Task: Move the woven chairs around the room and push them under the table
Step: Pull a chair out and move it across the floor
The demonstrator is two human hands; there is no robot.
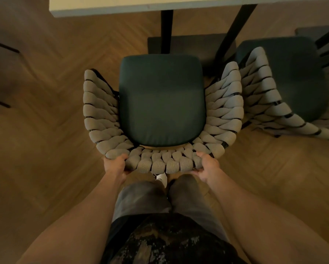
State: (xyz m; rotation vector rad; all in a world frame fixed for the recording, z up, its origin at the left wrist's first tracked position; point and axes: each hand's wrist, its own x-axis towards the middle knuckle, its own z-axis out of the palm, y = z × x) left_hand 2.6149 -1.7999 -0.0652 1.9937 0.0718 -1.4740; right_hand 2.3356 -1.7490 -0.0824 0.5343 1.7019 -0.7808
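A woven chair [162,103] with thick grey rope weave and a dark green seat cushion stands right in front of me, its seat facing the table. My left hand [115,165] grips the left part of its curved backrest rim. My right hand [207,167] grips the right part of the same rim. The pale table top [106,6] lies beyond the chair at the top of the view, with black legs [166,31] under it. A second woven chair [285,88] stands close to the right, its seat partly under the table.
Herringbone wooden floor [45,130] stretches to the left and right. A dark rug or mat [190,46] lies under the table. Thin black bars of other furniture [3,46] show at the left edge. My legs are directly behind the chair.
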